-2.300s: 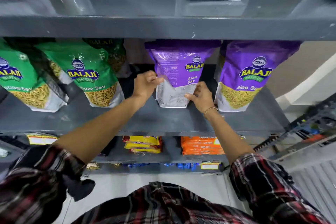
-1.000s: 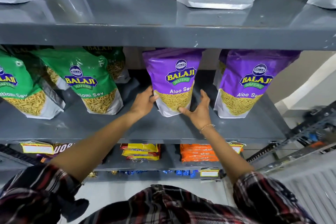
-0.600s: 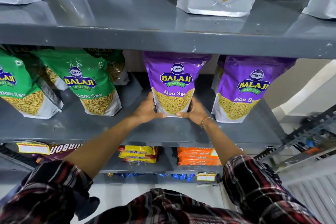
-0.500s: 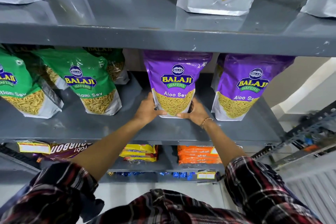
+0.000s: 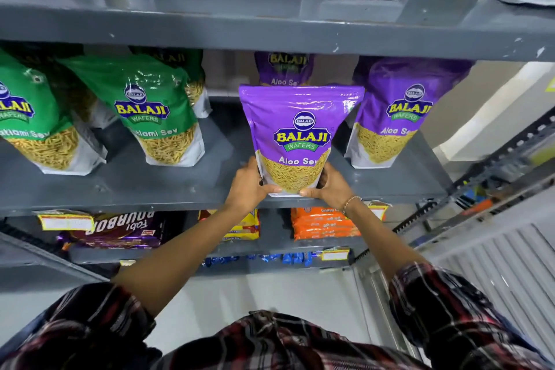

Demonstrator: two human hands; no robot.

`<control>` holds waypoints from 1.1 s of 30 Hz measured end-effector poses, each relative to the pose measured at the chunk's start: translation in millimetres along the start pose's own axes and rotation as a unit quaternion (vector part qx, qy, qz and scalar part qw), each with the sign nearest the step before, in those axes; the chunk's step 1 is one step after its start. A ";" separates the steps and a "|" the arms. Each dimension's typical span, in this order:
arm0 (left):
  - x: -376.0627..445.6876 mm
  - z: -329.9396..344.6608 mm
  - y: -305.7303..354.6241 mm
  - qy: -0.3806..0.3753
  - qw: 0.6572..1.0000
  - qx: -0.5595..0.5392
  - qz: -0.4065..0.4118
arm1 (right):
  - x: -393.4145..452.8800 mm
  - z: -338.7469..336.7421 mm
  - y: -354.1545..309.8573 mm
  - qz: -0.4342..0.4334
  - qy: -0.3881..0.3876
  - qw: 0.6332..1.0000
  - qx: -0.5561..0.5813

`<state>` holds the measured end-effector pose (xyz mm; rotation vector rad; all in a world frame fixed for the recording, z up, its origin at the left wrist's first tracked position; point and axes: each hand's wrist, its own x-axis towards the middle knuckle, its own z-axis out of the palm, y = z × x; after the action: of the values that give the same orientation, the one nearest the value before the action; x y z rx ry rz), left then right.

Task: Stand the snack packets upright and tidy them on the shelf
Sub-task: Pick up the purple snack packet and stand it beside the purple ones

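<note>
Grey painted metal shelf (image 5: 126, 189), left to right. Two glossy green stand-up pouches (image 5: 156, 117) with clear lower windows showing thin yellow strands. At the front edge, the left hand (image 5: 249, 186) and right hand (image 5: 327, 186) clasp the bottom corners of an upright, flat-topped purple Aloo Sev pouch (image 5: 300, 129), fingers curled around its base. A second purple pouch (image 5: 283, 69) stands behind it; a third (image 5: 396, 117) stands just beside, to the right.

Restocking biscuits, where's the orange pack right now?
Head view: orange pack lies on the lower shelf, right of the yellow pack, beneath the right hand.
</note>
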<state>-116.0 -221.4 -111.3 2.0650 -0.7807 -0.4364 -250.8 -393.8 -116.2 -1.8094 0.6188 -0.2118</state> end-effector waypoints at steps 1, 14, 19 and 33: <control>-3.5 -0.4 0.3 0.000 1.000 -0.001 0.002 | -3.3 1.4 -0.6 0.002 0.002 1.000 0.002; -60.0 16.9 16.0 0.105 0.993 -0.042 -0.015 | -34.6 -11.1 6.6 0.015 0.050 0.997 0.062; -61.9 73.5 87.9 -0.010 0.988 -0.046 0.147 | -47.1 -85.8 21.9 0.035 0.381 0.924 0.022; 77.1 145.2 166.1 -0.068 0.998 0.019 0.001 | 15.3 -220.2 31.1 0.020 0.128 0.990 -0.052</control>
<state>-201.0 -432.6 -58.5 2.0856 -0.8779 -0.5683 -344.4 -591.8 -75.0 -1.8835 0.8606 -0.3950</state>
